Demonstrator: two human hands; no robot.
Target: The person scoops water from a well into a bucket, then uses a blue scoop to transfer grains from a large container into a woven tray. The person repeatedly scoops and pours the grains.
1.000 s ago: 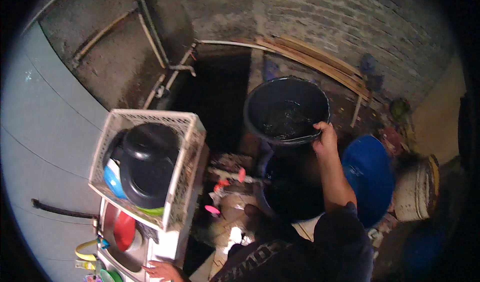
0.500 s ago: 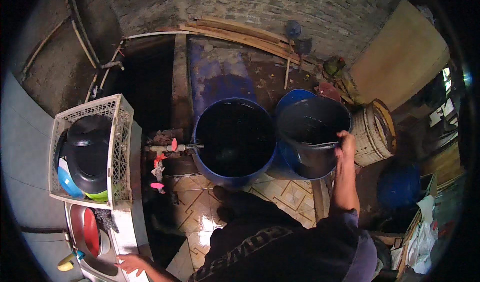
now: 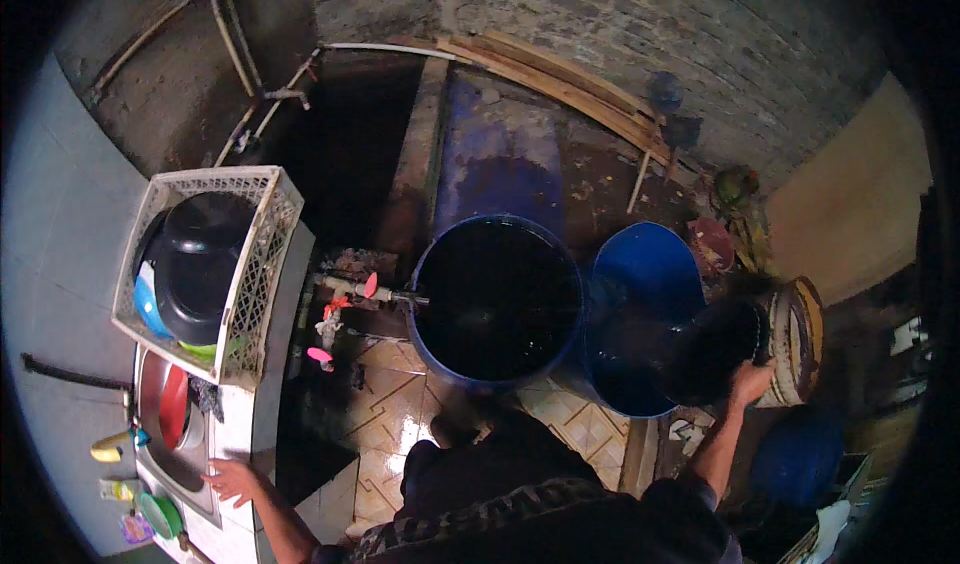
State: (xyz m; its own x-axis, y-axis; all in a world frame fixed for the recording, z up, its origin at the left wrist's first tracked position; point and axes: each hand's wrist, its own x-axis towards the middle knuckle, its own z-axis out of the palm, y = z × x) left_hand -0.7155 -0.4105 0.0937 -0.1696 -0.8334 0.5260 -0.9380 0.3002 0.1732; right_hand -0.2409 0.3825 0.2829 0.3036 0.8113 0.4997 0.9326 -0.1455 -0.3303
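Note:
My right hand (image 3: pixel 752 379) is closed on the rim or handle of a black bucket (image 3: pixel 712 354); which of the two it grips is hard to tell. Dark and partly blurred, the bucket is at the right side of an open blue drum (image 3: pixel 648 249), overlapping its edge. Just left of that drum is another round blue drum (image 3: pixel 440 356), filled with dark liquid. My left hand (image 3: pixel 235 482) has its fingers spread at the edge of the metal sink (image 3: pixel 203 499) and holds nothing.
A white plastic crate (image 3: pixel 268 264) with black basins stands beyond the sink. Pipes with pink-handled taps (image 3: pixel 340 289) reach the left drum's rim. A stained, yellow-rimmed container (image 3: pixel 800 344) stands right of the bucket. Wooden planks (image 3: pixel 570 79) lie along the brick wall.
My right hand has brought the black bucket from over the right blue drum to its right side, uncovering the drum's interior. My left hand remains by the sink edge. The whole view has shifted.

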